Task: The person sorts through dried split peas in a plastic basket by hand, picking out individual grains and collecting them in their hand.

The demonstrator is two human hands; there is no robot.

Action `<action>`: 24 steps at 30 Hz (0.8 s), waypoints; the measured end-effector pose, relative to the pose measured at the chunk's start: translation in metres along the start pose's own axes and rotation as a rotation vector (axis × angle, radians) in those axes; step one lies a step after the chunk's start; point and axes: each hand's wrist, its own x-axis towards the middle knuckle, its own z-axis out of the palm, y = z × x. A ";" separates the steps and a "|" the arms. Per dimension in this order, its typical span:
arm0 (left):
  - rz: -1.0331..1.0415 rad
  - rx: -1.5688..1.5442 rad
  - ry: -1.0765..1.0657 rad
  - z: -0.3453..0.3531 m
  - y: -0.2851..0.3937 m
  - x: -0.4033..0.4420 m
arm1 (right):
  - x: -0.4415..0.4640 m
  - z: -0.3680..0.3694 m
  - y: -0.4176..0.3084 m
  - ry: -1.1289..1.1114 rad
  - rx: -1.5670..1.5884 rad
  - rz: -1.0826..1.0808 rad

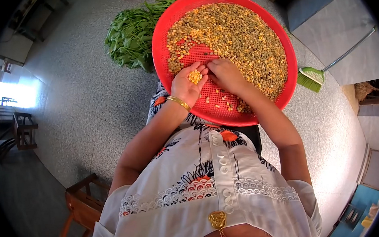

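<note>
A large round red plastic tray (159,45) with a meshed floor rests over my lap, tilted a little. Brown-green beans mixed with yellow corn kernels (247,38) cover much of it, piled towards the far and right sides. My left hand (188,85) is palm up over the near left part, cupped around a small heap of yellow corn kernels (194,77). Beside it, my right hand (227,75) points down with its fingers curled together close to the left fingertips. What those fingers hold, if anything, is hidden. Loose kernels (224,102) lie scattered near the tray's front.
Leafy green vegetables (130,38) lie on the speckled floor (84,82) left of the tray. A green broom (312,77) lies to the right. A wooden stool (83,207) stands at lower left, and a wooden chair (23,129) farther left.
</note>
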 end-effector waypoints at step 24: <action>-0.126 0.033 -0.098 0.001 0.000 -0.001 | 0.011 -0.043 -0.003 0.112 0.860 0.251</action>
